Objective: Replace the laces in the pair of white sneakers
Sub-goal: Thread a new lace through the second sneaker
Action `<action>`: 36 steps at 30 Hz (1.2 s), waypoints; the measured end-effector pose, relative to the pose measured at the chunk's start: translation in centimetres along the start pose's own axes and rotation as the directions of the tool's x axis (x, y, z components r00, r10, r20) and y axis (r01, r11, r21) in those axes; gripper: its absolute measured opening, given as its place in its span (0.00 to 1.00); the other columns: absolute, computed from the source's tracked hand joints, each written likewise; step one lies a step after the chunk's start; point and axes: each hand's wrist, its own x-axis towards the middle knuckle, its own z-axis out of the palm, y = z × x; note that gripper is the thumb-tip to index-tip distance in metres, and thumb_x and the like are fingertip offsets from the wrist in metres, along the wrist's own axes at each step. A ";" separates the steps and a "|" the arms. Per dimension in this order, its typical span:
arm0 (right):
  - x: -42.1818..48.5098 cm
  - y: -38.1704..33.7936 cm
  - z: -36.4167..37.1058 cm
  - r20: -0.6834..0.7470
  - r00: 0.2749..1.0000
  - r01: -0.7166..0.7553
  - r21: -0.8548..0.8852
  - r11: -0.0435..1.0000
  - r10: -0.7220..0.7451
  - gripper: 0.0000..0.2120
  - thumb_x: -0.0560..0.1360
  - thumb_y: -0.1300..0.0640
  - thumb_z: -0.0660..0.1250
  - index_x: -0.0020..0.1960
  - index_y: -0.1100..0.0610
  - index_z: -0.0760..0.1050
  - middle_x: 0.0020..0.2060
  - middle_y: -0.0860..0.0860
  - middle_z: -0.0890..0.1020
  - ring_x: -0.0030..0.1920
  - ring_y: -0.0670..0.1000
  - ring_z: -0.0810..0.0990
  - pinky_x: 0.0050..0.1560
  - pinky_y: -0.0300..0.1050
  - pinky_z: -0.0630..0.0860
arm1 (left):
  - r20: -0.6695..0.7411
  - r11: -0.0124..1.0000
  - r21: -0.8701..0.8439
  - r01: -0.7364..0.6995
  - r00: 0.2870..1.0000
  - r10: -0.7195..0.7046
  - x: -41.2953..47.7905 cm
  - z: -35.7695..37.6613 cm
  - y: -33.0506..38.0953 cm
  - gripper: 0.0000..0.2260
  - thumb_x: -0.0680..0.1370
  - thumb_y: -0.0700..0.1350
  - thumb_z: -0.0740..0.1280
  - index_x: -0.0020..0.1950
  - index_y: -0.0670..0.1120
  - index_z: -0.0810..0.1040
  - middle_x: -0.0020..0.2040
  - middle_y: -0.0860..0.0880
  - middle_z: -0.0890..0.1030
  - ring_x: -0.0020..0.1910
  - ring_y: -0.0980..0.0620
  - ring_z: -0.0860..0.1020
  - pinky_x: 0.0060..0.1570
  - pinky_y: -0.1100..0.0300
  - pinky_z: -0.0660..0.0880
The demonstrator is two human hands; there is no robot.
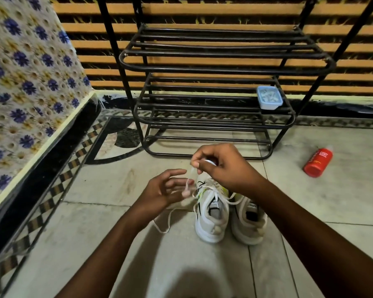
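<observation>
**Lace end pinched high over the shoes**

Thumb and forefinger of the right hand point(220, 166) nip the lace point(187, 187), which hangs nearly straight down toward the white sneakers point(211, 220) standing on the floor point(116, 244) just below. The left hand point(162, 190) hovers loose-fingered and holding nothing, right beside the dangling strand, so it looks the nearer one to catch it.

A black metal rack point(213, 67) holds a blue tub point(269, 97) (lower shelf); a red bottle point(318, 162) lies nearby.
</observation>
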 end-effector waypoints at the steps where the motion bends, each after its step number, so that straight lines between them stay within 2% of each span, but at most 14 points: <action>1: 0.0 -0.1 0.0 -0.007 1.000 0.003 0.002 1.000 -0.003 0.04 0.78 0.57 0.69 0.47 0.52 0.82 0.36 0.47 0.84 0.40 0.44 0.82 0.45 0.47 0.77 | 0.041 0.994 -0.109 -0.022 0.999 0.026 0.1 0.6 0.5 0.19 0.77 0.40 0.74 0.67 0.45 0.77 0.53 0.44 0.86 0.56 0.48 0.84 0.52 0.63 0.78; 4: -0.2 0.1 -0.7 -0.040 0.999 -0.025 0.015 1.000 0.026 0.04 0.78 0.57 0.69 0.47 0.52 0.82 0.36 0.47 0.84 0.38 0.42 0.81 0.41 0.42 0.74 | -0.158 0.996 -0.058 -0.064 0.986 0.054 0.4 1.1 0.8 0.06 0.82 0.41 0.67 0.51 0.43 0.84 0.35 0.44 0.79 0.36 0.50 0.78 0.37 0.64 0.74; 6: -0.6 0.6 -1.5 -0.057 0.997 -0.047 -0.025 0.999 0.046 0.04 0.78 0.58 0.69 0.46 0.52 0.82 0.36 0.48 0.84 0.40 0.45 0.83 0.45 0.48 0.79 | -0.280 0.993 0.110 0.046 0.960 -0.013 0.6 0.0 -0.3 0.11 0.82 0.39 0.67 0.40 0.43 0.83 0.31 0.47 0.77 0.31 0.53 0.74 0.33 0.61 0.71; 7: -0.8 0.9 -1.9 -0.063 0.997 -0.055 -0.058 0.997 0.051 0.04 0.78 0.58 0.69 0.46 0.52 0.82 0.36 0.47 0.84 0.42 0.46 0.83 0.48 0.50 0.80 | -0.334 0.954 0.262 0.146 0.941 -0.052 0.5 -0.9 -0.9 0.11 0.81 0.39 0.69 0.38 0.44 0.83 0.31 0.49 0.79 0.29 0.54 0.75 0.33 0.60 0.71; 10: -1.5 1.5 -2.0 -0.056 0.996 -0.082 -0.149 0.985 0.074 0.05 0.78 0.58 0.68 0.45 0.52 0.82 0.35 0.45 0.84 0.43 0.46 0.82 0.52 0.51 0.79 | -0.440 0.670 0.605 0.430 0.882 -0.169 0.0 -2.7 -2.4 0.07 0.77 0.46 0.74 0.39 0.50 0.86 0.34 0.51 0.84 0.35 0.54 0.81 0.39 0.58 0.77; 12: -1.6 1.5 -1.2 -0.014 0.997 -0.083 -0.171 0.982 0.081 0.05 0.78 0.57 0.68 0.45 0.51 0.81 0.35 0.44 0.84 0.43 0.46 0.82 0.52 0.49 0.78 | -0.374 0.748 0.566 0.348 0.916 -0.143 -0.4 -2.2 -2.2 0.04 0.75 0.45 0.77 0.47 0.52 0.86 0.46 0.53 0.86 0.49 0.55 0.84 0.51 0.57 0.79; 14: -1.6 1.2 -0.2 0.030 0.998 -0.043 -0.175 0.984 0.049 0.05 0.79 0.56 0.67 0.46 0.52 0.81 0.37 0.45 0.85 0.43 0.46 0.82 0.52 0.47 0.78 | -0.160 0.957 0.256 0.137 0.982 -0.098 -0.4 -0.5 -1.7 0.18 0.73 0.40 0.79 0.61 0.50 0.83 0.56 0.52 0.86 0.59 0.54 0.82 0.60 0.56 0.77; 16: -1.5 0.9 0.5 0.049 0.999 -0.006 -0.162 0.987 0.014 0.05 0.79 0.57 0.67 0.46 0.52 0.81 0.37 0.45 0.85 0.42 0.45 0.83 0.50 0.46 0.77 | -0.034 0.996 -0.079 0.029 0.999 -0.032 -0.2 1.2 -1.2 0.19 0.75 0.39 0.75 0.65 0.45 0.80 0.51 0.46 0.86 0.53 0.49 0.85 0.52 0.59 0.79; 17: -1.4 0.9 0.7 0.046 0.999 -0.006 -0.150 0.989 0.013 0.05 0.79 0.57 0.67 0.47 0.52 0.82 0.37 0.45 0.85 0.42 0.44 0.83 0.49 0.45 0.77 | -0.047 0.991 -0.136 0.000 0.999 -0.007 -0.2 1.8 -0.9 0.14 0.77 0.40 0.73 0.62 0.43 0.81 0.43 0.44 0.85 0.44 0.48 0.84 0.45 0.60 0.79; 19: -1.5 1.2 0.4 0.028 0.999 -0.036 -0.142 0.989 0.040 0.06 0.79 0.59 0.67 0.48 0.54 0.82 0.37 0.46 0.85 0.42 0.45 0.83 0.47 0.43 0.77 | -0.168 0.993 -0.118 -0.011 0.986 -0.009 0.0 2.1 -1.3 0.06 0.81 0.41 0.68 0.51 0.41 0.84 0.33 0.45 0.77 0.31 0.50 0.75 0.34 0.60 0.72; 22: -2.0 2.1 -0.5 0.007 0.994 -0.106 -0.161 0.981 0.109 0.07 0.80 0.61 0.66 0.48 0.56 0.82 0.37 0.48 0.85 0.42 0.47 0.83 0.46 0.41 0.76 | -0.336 0.990 0.136 0.021 0.942 0.026 0.1 0.5 -3.0 0.10 0.81 0.38 0.68 0.40 0.41 0.84 0.30 0.48 0.77 0.30 0.53 0.73 0.34 0.59 0.68; 27: -2.7 3.3 -0.8 0.053 0.989 -0.118 -0.279 0.953 0.138 0.11 0.78 0.68 0.63 0.50 0.61 0.83 0.39 0.51 0.85 0.42 0.49 0.81 0.48 0.41 0.74 | -0.356 0.742 0.635 0.215 0.934 0.034 -0.1 -1.2 -7.2 0.07 0.80 0.44 0.72 0.41 0.48 0.85 0.38 0.50 0.83 0.41 0.51 0.79 0.42 0.57 0.70; 32: -3.0 4.4 1.0 0.149 0.980 -0.064 -0.387 0.920 0.131 0.16 0.74 0.72 0.61 0.57 0.62 0.81 0.42 0.54 0.85 0.47 0.56 0.82 0.54 0.49 0.75 | -0.329 0.689 0.671 0.276 0.943 -0.056 -0.6 0.1 -10.0 0.14 0.79 0.57 0.70 0.56 0.48 0.77 0.51 0.49 0.75 0.50 0.48 0.76 0.49 0.53 0.73; 36: -3.9 5.0 1.5 0.122 0.983 -0.076 -0.415 0.907 0.138 0.11 0.77 0.66 0.64 0.56 0.59 0.81 0.42 0.53 0.85 0.46 0.58 0.82 0.51 0.51 0.76 | -0.246 0.444 0.858 0.259 0.965 -0.087 -1.6 1.2 -11.6 0.11 0.81 0.52 0.66 0.59 0.47 0.74 0.57 0.48 0.71 0.58 0.45 0.75 0.52 0.47 0.77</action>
